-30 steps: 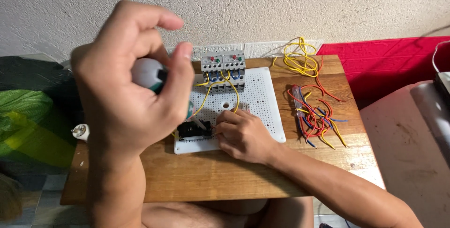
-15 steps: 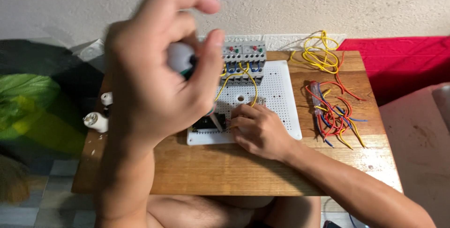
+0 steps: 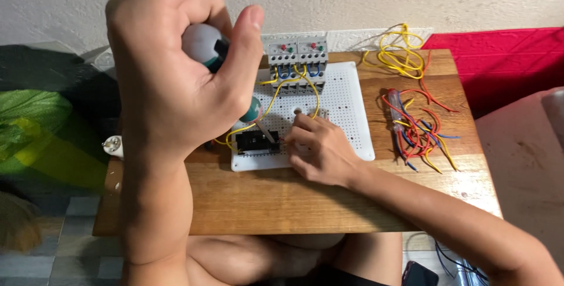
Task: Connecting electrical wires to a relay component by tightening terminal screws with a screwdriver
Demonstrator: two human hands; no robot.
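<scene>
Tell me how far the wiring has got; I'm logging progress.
Done: yellow wires link the grey relays to the perforated board. In hand: left hand holds a screwdriver; right hand rests by the black component. Left: loose wire bundle lies unused.

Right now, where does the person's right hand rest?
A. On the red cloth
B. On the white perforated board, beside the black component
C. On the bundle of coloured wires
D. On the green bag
B: the right hand lies on the white perforated board, its fingers next to the black component, apart from the wire bundle.
</scene>
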